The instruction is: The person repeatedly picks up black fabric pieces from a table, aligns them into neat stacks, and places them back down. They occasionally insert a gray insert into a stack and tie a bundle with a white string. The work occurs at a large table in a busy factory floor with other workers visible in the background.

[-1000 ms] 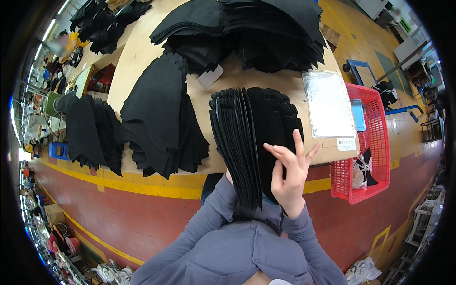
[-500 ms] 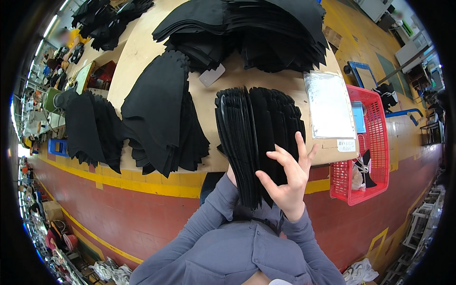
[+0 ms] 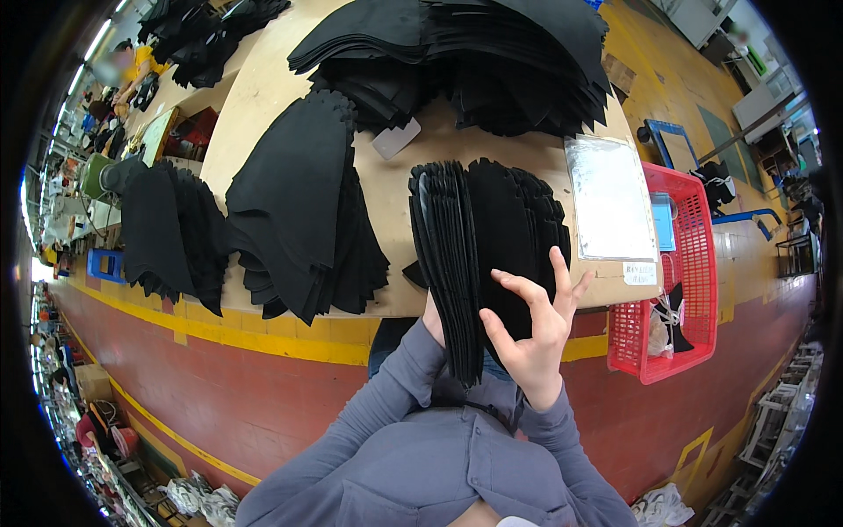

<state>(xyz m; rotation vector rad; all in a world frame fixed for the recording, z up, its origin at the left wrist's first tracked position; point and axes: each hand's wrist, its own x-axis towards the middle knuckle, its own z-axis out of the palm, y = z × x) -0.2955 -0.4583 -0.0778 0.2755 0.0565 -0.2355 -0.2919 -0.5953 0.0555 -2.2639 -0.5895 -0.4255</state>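
A thick stack of black cut fabric pieces (image 3: 443, 263) with notched far ends hangs over the table's near edge in front of me. It is parted, with a tight bundle of edges on the left and a flatter face on the right. My left hand (image 3: 434, 321) grips the stack from its left side and underneath; its fingers are hidden behind the pieces. Over the right part, my right hand (image 3: 540, 338) is open, fingers spread, thumb and index finger at the top piece. Whether they press on it I cannot tell.
Larger black piles lie on the table (image 3: 386, 211): a fanned pile (image 3: 294, 202) at left and a big heap (image 3: 457, 61) at the far side. A clear-sleeved sheet (image 3: 610, 198) lies right, beside a red plastic basket (image 3: 707, 263). A person (image 3: 140, 66) is at the far left.
The stack's parted halves have shifted, with the left bundle narrower and more of the flat right face showing. Both hands stay in nearly the same place; the view has moved slightly.
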